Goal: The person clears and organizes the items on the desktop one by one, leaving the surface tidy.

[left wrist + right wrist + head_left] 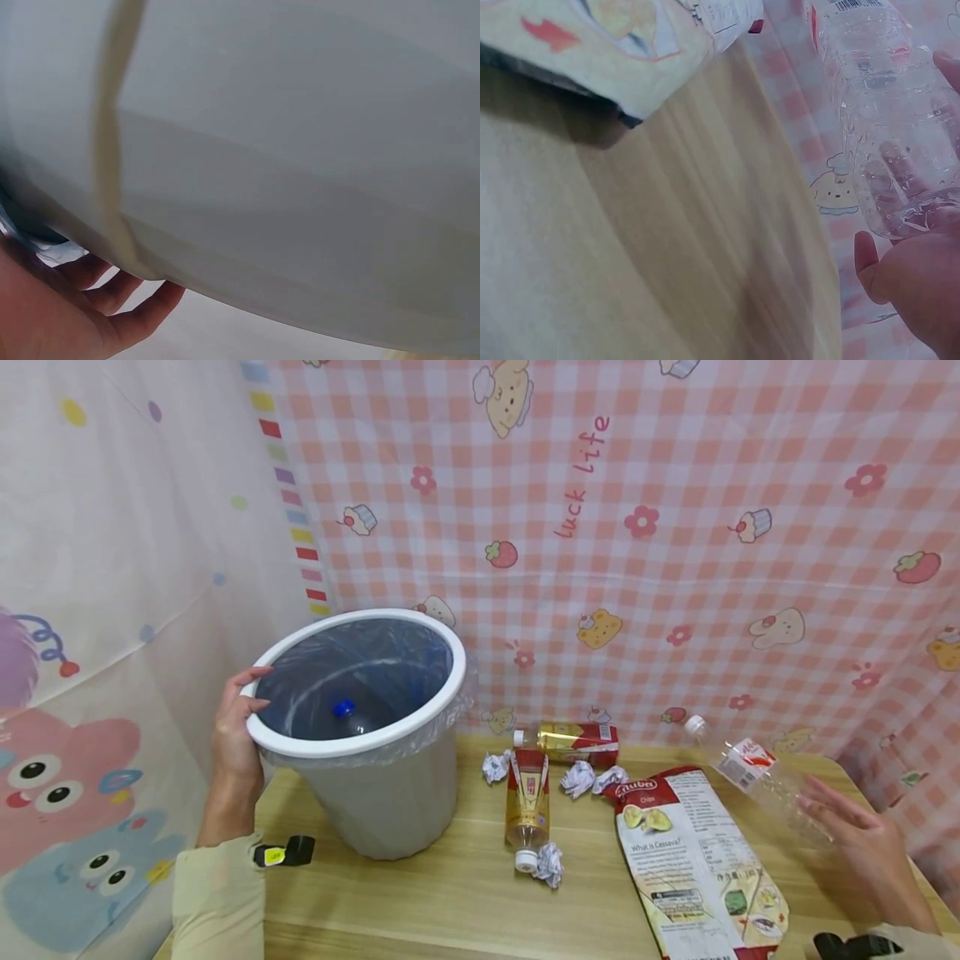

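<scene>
My left hand (238,735) grips the white rim (360,742) of a grey trash bin at the left of the table, its fingertips hooked over the edge. In the left wrist view, fingers (154,307) lie against the bin's wall (285,150). A clear liner bag covers the inside, where a blue bottle cap (343,708) shows. At the right, my right hand (862,835) holds a clear plastic bottle (772,789) near its base, the white cap pointing up and left. The right wrist view shows fingers through the bottle's (900,112) clear wall.
A red-and-white chip bag (697,860) lies beside the right hand. Two labelled drink bottles, one upright-pointing away (527,802) and one sideways (573,743), lie mid-table among several crumpled paper balls (495,767). A pink checked curtain (675,577) hangs behind the wooden table (450,902).
</scene>
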A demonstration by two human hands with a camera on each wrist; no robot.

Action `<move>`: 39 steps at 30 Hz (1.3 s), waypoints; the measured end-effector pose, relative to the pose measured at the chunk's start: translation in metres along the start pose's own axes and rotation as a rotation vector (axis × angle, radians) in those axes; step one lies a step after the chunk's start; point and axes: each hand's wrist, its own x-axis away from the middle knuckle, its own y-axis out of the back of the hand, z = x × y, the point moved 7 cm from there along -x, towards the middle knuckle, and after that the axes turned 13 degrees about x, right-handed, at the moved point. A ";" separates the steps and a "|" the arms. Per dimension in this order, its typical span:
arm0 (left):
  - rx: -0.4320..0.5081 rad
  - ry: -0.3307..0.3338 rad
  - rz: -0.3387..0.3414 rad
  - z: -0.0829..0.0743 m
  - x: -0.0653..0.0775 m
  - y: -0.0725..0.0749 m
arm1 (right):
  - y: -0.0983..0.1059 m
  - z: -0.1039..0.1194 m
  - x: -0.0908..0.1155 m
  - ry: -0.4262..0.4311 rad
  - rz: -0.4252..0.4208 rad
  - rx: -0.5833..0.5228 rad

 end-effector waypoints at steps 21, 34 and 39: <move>0.009 -0.010 -0.007 0.001 -0.002 0.000 | 0.004 0.041 0.003 0.070 -0.054 0.081; 0.008 0.001 -0.014 0.000 -0.002 0.001 | 0.002 0.076 0.002 0.109 -0.025 0.012; 0.040 -0.007 -0.016 0.000 -0.002 0.000 | 0.005 0.091 0.004 0.197 -0.057 -0.017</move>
